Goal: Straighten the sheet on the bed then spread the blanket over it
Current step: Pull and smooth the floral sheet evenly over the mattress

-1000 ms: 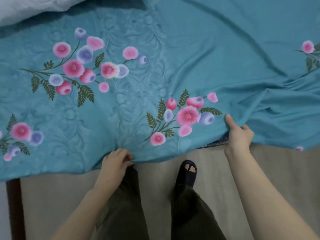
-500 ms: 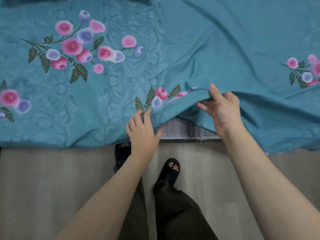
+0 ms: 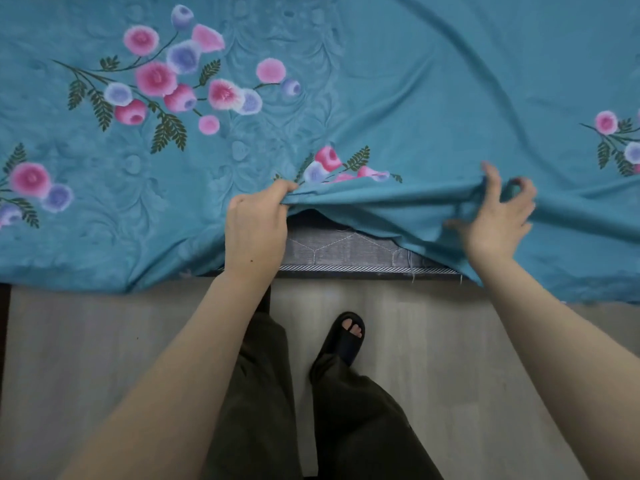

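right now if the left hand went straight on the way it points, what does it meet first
Likely the teal sheet itself: the left hand grips its lifted edge, and straight ahead lies the raised fold with the pink flower print, over the grey mattress. Depth is hard to judge.

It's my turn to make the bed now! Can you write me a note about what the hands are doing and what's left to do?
Left hand: grips the sheet by its near edge, lifted off the mattress.
Right hand: blurred, seems to pinch a fold of the same edge.
Sheet: covers the bed, creased on the right, near edge raised so the mattress shows.
Blanket: not in view.
Done: nothing finished.
Left: pull the sheet flat, lay the edge down, then spread the blanket.
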### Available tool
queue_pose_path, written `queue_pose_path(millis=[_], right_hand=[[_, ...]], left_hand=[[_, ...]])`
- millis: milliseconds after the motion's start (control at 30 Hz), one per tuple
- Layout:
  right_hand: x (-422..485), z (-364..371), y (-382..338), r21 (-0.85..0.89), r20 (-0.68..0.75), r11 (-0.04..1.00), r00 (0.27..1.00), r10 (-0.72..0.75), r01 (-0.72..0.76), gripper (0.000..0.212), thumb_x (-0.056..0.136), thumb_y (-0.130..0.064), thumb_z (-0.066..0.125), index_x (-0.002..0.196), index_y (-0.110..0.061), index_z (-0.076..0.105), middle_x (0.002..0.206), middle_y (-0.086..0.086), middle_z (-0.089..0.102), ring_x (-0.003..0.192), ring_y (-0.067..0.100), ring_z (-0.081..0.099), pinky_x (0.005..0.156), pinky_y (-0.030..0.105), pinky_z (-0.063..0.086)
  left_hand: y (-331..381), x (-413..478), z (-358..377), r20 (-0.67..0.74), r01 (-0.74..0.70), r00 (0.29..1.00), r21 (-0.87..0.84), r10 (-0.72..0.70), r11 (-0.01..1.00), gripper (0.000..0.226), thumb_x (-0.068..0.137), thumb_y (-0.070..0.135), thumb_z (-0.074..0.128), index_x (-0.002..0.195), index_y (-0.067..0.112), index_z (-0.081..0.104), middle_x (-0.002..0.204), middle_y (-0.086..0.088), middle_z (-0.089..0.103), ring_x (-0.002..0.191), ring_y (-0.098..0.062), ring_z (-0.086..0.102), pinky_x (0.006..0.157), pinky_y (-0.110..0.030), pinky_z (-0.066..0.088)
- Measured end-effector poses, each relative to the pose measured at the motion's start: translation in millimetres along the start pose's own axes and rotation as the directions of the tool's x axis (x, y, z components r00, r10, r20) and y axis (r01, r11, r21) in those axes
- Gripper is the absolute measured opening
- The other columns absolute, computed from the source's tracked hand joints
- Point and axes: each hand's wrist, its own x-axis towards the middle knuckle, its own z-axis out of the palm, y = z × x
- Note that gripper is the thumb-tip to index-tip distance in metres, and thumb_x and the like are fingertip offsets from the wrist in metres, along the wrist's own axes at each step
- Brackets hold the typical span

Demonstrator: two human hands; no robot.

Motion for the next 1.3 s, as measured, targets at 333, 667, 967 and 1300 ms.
queue_pose_path(millis=[333, 667, 967, 1300], right_hand=[[67.8, -86.5, 26.8, -0.19, -0.2, 0.952, 0.939, -0.278, 0.241, 0.016, 0.075, -0.014, 0.06, 0.09, -0.013, 0.056, 0.105, 0.018, 0.052, 0.089, 0.038, 0.052, 0.064, 0.038, 0.04], [-29.8, -28.4, 49.3, 0.752, 0.647, -0.333, 0.733, 0.21, -0.569, 0.029, 0.098, -0.021, 0.039, 0.117, -0.028, 0.06, 0.114, -0.002, 0.068, 0.098, 0.021, 0.067, 0.082, 0.038, 0.057], [-13.9, -29.5, 40.2, 0.55, 0.736, -0.715, 0.655, 0.171, -0.431, 0.027, 0.092, -0.025, 0.058, 0.113, -0.009, 0.063, 0.099, 0.009, 0.074, 0.078, 0.02, 0.071, 0.066, 0.032, 0.058], [-5.3, -31.0, 59.5, 0.596, 0.73, -0.617, 0.666, 0.152, -0.513, 0.035, 0.102, -0.028, 0.041, 0.127, -0.009, 0.058, 0.131, 0.005, 0.062, 0.124, 0.02, 0.056, 0.108, 0.037, 0.041]], left_hand=[[20.2, -26.0, -13.5, -0.031, -0.202, 0.974, 0.32, 0.223, 0.926, 0.018, 0.087, 0.009, 0.063, 0.102, 0.012, 0.074, 0.084, -0.011, 0.059, 0.07, -0.03, 0.052, 0.059, -0.034, 0.031], [27.0, -88.8, 26.3, 0.097, -0.064, 0.995, 0.357, 0.031, 0.932, 0.056, 0.059, -0.007, 0.076, 0.109, 0.02, 0.074, 0.084, -0.008, 0.059, 0.043, -0.021, 0.034, 0.049, -0.024, 0.028], [34.7, -116.8, 71.6, 0.374, 0.692, 0.575, -0.696, -0.728, 0.189, 0.02, 0.084, 0.026, 0.073, 0.074, 0.012, 0.064, 0.094, 0.008, 0.059, 0.085, 0.001, 0.06, 0.089, -0.025, 0.043], [17.1, -71.1, 58.9, 0.696, 0.144, 0.37, -0.697, -0.616, -0.702, 0.046, 0.089, 0.04, 0.063, 0.13, 0.019, 0.061, 0.128, -0.005, 0.066, 0.116, -0.022, 0.063, 0.094, -0.042, 0.052]])
